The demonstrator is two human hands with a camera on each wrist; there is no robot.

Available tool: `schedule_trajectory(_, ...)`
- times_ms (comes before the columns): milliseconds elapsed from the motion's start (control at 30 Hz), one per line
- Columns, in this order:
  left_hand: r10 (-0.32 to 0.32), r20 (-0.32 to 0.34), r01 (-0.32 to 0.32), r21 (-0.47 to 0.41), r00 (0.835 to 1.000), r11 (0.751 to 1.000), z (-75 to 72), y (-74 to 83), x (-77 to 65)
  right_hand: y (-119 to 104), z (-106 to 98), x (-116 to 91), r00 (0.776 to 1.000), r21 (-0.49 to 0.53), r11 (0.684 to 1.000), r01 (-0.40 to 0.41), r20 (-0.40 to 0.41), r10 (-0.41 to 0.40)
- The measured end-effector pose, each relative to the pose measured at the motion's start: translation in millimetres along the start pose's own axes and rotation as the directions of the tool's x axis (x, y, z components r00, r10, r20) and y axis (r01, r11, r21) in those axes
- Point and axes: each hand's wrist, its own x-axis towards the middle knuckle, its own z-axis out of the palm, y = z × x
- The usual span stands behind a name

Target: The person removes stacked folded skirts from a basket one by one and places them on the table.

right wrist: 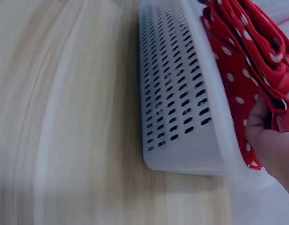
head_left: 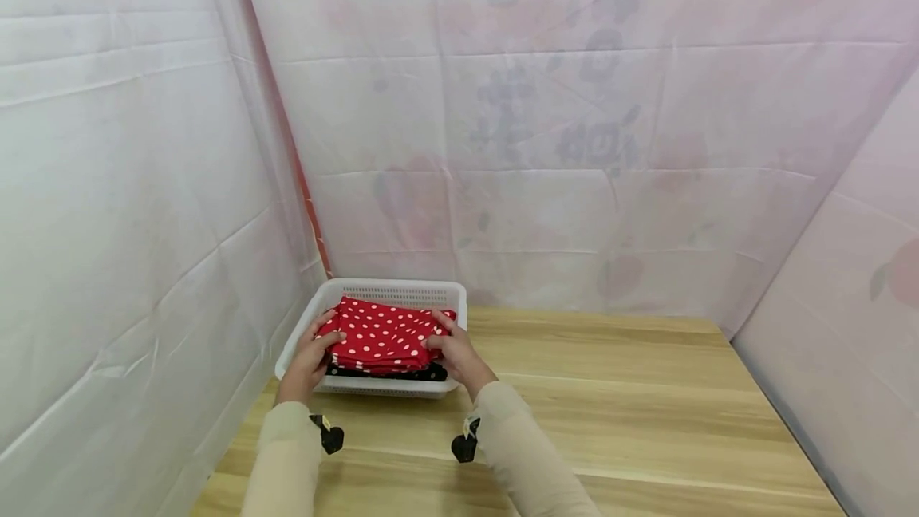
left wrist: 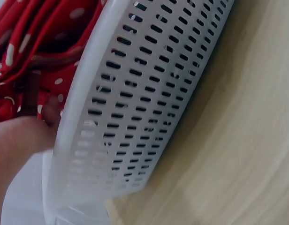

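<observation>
A folded red cloth with white polka dots [head_left: 388, 333] lies in the white perforated plastic basket [head_left: 391, 284]. My left hand [head_left: 309, 353] grips its left side, thumb on top. On the right side my right hand [head_left: 455, 353] holds it the same way, its thumb bent over the edge. Below the red cloth shows a black dotted cloth [head_left: 431, 373] along the basket's front. From the right wrist, the red folds [right wrist: 257, 42] appear stacked in several layers, with the right hand [right wrist: 273, 145] pinching them. In the left wrist view the left fingers are partly hidden by the basket wall [left wrist: 135, 93].
The basket stands on a wooden table [head_left: 610, 397], at its far left corner. White printed sheets hang behind [head_left: 538, 182] and at the left [head_left: 143, 222], close to the basket. Small black devices [head_left: 465, 447] sit on both wrists.
</observation>
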Motion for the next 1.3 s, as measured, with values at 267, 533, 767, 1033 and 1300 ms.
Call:
schedule_trajectory(267,0.067,0.051,-0.061,-0.118,0.996,0.991,5.3,5.7,-16.2,-15.3,-11.7,-15.1,0.993,-0.075,0.997,0.035,0.112,-0.026)
schedule_trajectory(533,0.191,0.151,-0.161,-0.194,0.970,0.968,19.0,12.9,-45.1,-25.5,-28.6,-35.1,0.980,-0.052,0.990,0.130,0.161,-0.120)
schedule_trajectory(767,0.211,0.229,-0.167,-0.196,0.950,0.966,24.4,12.3,-52.7,-32.1,-40.4,-43.5,0.977,-0.061,0.977,0.203,0.081,-0.198)
schedule_trajectory(1033,0.074,0.309,-0.084,0.019,0.948,0.996,20.2,15.3,-55.4,-40.2,-50.4,-51.8,0.970,-0.139,0.964,0.228,0.119,-0.213)
schedule_trajectory(1300,-0.002,0.255,-0.062,0.244,0.967,0.968,28.3,15.2,-59.0,-47.2,-58.3,-60.9,0.968,-0.224,0.944,0.244,0.121,-0.222)
